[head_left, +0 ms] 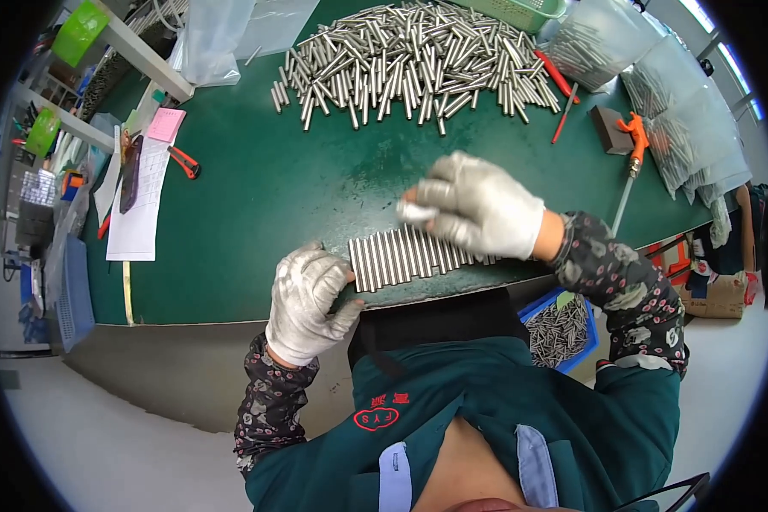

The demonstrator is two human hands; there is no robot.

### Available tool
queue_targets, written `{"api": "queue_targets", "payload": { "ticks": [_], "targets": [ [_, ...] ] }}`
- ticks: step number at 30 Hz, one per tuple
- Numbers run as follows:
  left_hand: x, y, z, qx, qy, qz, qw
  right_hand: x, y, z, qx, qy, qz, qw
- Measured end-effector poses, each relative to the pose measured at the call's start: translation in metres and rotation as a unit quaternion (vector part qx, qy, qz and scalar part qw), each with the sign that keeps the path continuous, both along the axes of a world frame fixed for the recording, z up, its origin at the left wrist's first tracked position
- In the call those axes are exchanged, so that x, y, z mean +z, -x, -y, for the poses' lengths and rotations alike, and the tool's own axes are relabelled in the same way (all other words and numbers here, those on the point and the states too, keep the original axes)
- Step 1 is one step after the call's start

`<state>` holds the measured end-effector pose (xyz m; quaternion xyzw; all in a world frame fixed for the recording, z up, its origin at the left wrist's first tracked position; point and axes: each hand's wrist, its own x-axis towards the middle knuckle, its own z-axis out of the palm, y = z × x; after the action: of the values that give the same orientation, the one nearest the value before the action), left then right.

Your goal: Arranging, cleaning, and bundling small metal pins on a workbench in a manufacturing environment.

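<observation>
Gripping loosely with the left hand (309, 300), gloved fingers curled against the 9 o'clock end of a row of steel rods (410, 254) lined up side by side near the 6 o'clock edge of the green desk (256, 196). Right hand (476, 209) closed, seemingly pinching a small pale cloth or pad, though blurred, pressed on the row's 1 o'clock part. Best done bracing the row end firmly and wiping evenly so no rod rolls. Both wrists bent, forearms entering from 6 o'clock. Loose pile of rods (414, 55) at 12 o'clock.
</observation>
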<state>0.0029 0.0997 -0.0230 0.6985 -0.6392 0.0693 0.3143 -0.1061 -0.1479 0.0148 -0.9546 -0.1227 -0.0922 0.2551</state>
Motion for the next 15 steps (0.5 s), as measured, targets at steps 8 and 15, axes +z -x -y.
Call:
{"api": "queue_targets", "payload": {
  "ticks": [8,15],
  "targets": [
    [-0.006,0.002,0.0,0.004,0.007,0.024,1.0,-0.012,-0.003,0.003,0.005,0.02,0.03,0.999],
    [0.001,0.005,0.0,0.004,0.023,0.009,1.0,0.024,0.053,0.083,-0.324,-0.029,0.064,0.943]
  ]
}}
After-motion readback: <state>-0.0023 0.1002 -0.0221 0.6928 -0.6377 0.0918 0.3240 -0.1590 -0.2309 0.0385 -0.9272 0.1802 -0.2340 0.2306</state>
